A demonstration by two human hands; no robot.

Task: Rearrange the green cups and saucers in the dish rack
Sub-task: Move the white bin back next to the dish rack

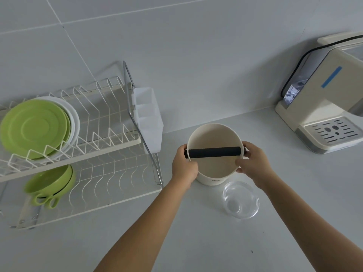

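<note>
While green round saucers (34, 127) stood in the white wire dish rack (110, 122) | our left hand (184, 166) and right hand (253, 163) had fingers clamped on the cream cylindrical container (214, 171) | surface.

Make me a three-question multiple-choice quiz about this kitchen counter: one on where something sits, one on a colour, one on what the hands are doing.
1. Where do the green saucers stand?
A. upper tier of the dish rack
B. on the counter
C. inside the cream container

2. What colour is the bar across the cream container?
A. green
B. black
C. red

3. What are the left hand and right hand doing?
A. lifting a green cup
B. resting flat on the counter
C. gripping the cream container

Answers: 1 A, they lean upright in the top wires; 2 B, the bar is dark against the cream rim; 3 C, one hand is on each side of it.
</note>
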